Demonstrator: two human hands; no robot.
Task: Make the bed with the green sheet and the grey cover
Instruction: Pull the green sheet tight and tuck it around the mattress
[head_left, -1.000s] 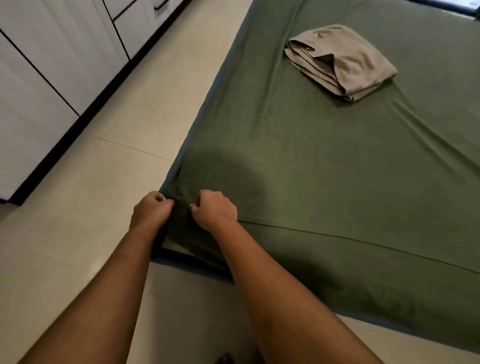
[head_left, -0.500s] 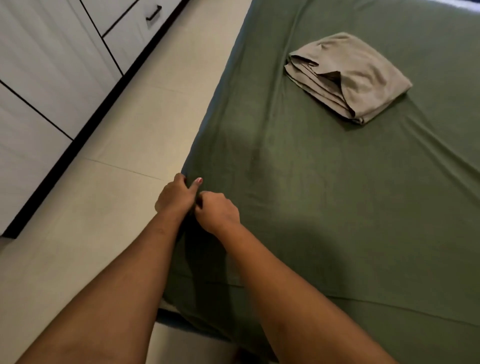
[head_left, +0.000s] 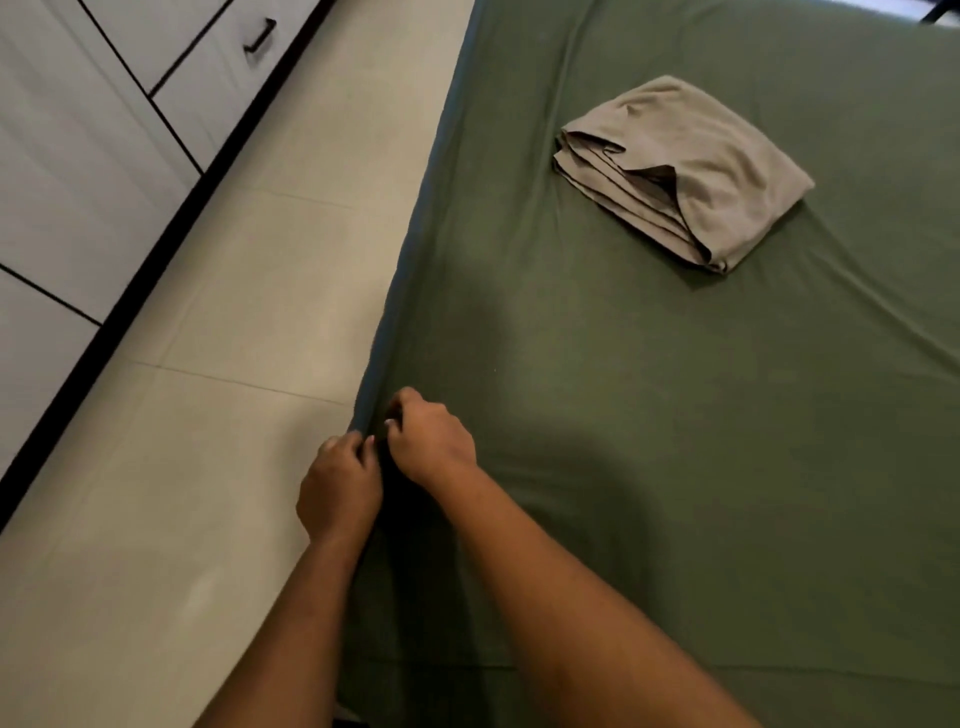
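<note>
The green sheet (head_left: 649, 415) is spread over the whole bed, with a few long creases running toward the right. At the bed's left edge my left hand (head_left: 340, 486) and my right hand (head_left: 431, 441) sit close together, and both grip the sheet's edge with curled fingers. The grey cover (head_left: 691, 171) lies folded in a loose bundle on top of the sheet, far to the upper right and out of reach of both hands.
A pale tiled floor (head_left: 218, 415) runs along the bed's left side. White cabinets (head_left: 78, 156) with black trim and a dark drawer handle (head_left: 260, 35) line the far left. The dark mattress side (head_left: 410, 249) shows along the bed's left edge.
Both hands have moved from the bed's near corner further up along its left edge, still gripping the sheet. The view has shifted forward, so the corner has dropped out of sight.
</note>
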